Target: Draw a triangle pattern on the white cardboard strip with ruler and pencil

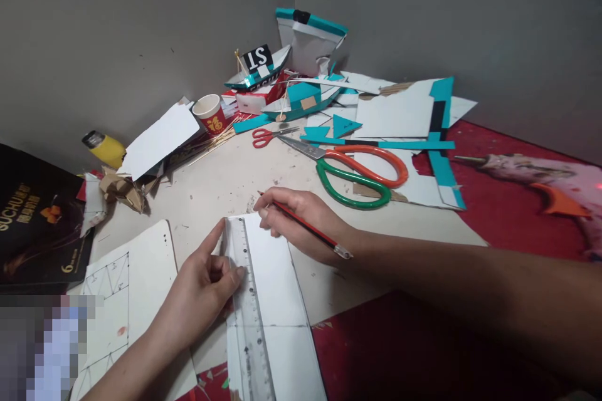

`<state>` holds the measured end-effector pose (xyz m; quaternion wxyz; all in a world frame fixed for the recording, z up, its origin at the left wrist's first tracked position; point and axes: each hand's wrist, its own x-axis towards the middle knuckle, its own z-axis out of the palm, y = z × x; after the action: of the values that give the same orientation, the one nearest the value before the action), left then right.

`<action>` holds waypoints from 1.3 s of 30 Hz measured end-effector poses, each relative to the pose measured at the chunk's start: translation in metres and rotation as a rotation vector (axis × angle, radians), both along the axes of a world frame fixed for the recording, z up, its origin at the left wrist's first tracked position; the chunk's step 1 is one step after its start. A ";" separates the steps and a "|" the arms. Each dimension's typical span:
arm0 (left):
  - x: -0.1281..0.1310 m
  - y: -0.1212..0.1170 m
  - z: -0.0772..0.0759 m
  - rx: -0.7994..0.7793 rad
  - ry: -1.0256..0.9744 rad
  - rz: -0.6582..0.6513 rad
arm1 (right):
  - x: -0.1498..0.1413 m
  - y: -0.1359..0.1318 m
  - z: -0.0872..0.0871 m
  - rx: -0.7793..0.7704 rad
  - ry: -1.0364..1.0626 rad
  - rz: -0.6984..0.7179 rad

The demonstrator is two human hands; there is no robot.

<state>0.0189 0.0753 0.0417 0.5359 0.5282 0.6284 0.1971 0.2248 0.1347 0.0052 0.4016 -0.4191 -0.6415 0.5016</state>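
My left hand [203,288] presses a clear plastic ruler [249,326] flat onto a white card strip [282,313], with thumb and forefinger spread along the ruler's left edge. Curled in a writing grip, my right hand [301,219] holds a red pencil [301,222]. Its tip points up and left, just beyond the top end of the ruler. The hand rests on the upper part of the white strip.
Large green and orange scissors [362,175] lie just beyond my right hand, small red scissors [266,136] farther back. A white sheet with drawn triangles [126,288] lies at left beside a dark box [37,219]. Paper boats, card scraps, a red cup [210,114] and skewers fill the back corner.
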 end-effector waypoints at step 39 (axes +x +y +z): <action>-0.012 0.013 -0.004 -0.021 -0.016 -0.050 | 0.014 -0.006 0.035 -0.276 0.076 -0.104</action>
<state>0.0074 0.0883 0.0376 0.5511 0.5365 0.6127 0.1816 0.2385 0.1284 0.0402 0.3897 -0.4835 -0.5282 0.5790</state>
